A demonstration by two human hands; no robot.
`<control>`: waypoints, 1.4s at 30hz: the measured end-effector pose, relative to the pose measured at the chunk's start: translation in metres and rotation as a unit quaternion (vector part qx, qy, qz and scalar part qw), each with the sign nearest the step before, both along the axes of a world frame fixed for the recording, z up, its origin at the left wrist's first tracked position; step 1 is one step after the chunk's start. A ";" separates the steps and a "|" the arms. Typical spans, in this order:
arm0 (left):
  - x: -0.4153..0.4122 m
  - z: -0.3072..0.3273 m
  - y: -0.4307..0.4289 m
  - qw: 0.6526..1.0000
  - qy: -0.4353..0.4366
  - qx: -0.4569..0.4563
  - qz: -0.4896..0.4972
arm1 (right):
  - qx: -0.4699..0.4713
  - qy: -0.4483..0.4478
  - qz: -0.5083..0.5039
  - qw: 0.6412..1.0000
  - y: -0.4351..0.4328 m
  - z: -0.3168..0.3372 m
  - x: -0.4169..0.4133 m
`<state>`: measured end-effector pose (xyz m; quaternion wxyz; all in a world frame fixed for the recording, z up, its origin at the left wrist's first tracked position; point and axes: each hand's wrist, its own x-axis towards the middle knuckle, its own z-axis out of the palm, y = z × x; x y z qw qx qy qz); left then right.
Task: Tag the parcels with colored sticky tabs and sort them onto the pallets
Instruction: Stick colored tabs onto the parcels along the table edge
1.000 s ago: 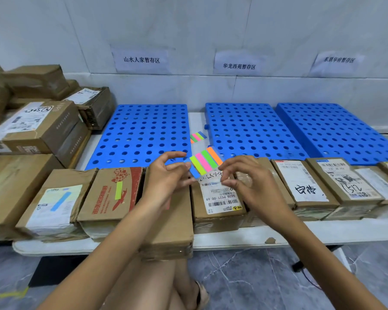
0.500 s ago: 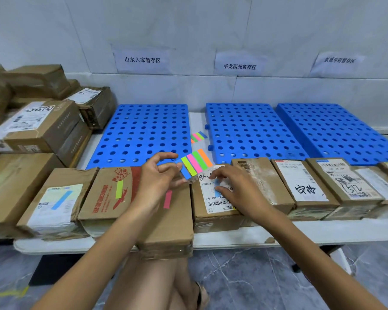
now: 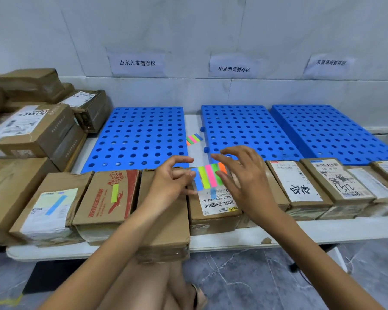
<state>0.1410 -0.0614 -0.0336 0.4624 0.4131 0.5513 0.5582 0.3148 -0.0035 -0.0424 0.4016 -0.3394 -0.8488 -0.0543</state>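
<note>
Currently tabbed: blue-tab parcel (image 3: 52, 204), red-printed parcel (image 3: 112, 193), barcode parcel (image 3: 217, 204), front-left of the middle pallet (image 3: 244, 130). Handwritten parcels (image 3: 298, 184) front-right: untabbed. I judge none sorted. My left hand (image 3: 173, 180) pinches the tab pad (image 3: 208, 177); right hand (image 3: 244, 175) released, hovering over it.

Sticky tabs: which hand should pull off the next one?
Right, probably. The left hand pinches the sticky tab pad at its blue end, so it is busy. The right hand is free, fingers spread right beside the pad's orange end.
</note>
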 end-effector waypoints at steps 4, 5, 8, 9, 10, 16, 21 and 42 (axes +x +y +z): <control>0.011 0.003 0.001 0.999 0.019 0.013 -0.048 | 0.033 -0.087 -0.010 0.996 0.001 -0.006 0.000; 0.012 0.004 0.002 0.998 0.023 0.013 -0.053 | 0.035 -0.089 -0.011 0.995 0.001 -0.007 0.002; 0.017 0.008 0.003 0.998 0.018 0.011 -0.062 | 0.056 -0.080 -0.007 0.995 0.001 -0.006 0.010; 0.019 0.008 0.003 0.998 0.016 0.009 -0.063 | 0.069 -0.075 -0.005 0.995 0.000 -0.005 0.012; 0.020 0.008 0.003 0.998 0.014 0.006 -0.064 | 0.077 -0.064 -0.003 0.995 -0.001 -0.004 0.013; 0.029 0.009 0.003 0.997 0.016 -0.001 -0.079 | -0.028 0.030 0.024 0.999 -0.006 0.002 0.020; 0.034 0.009 0.008 0.999 0.011 0.001 -0.045 | -0.113 0.035 0.054 0.991 -0.011 0.009 0.033; 0.036 0.000 0.028 0.999 0.029 -0.013 -0.014 | -0.208 -0.091 -0.106 0.968 0.053 -0.020 0.087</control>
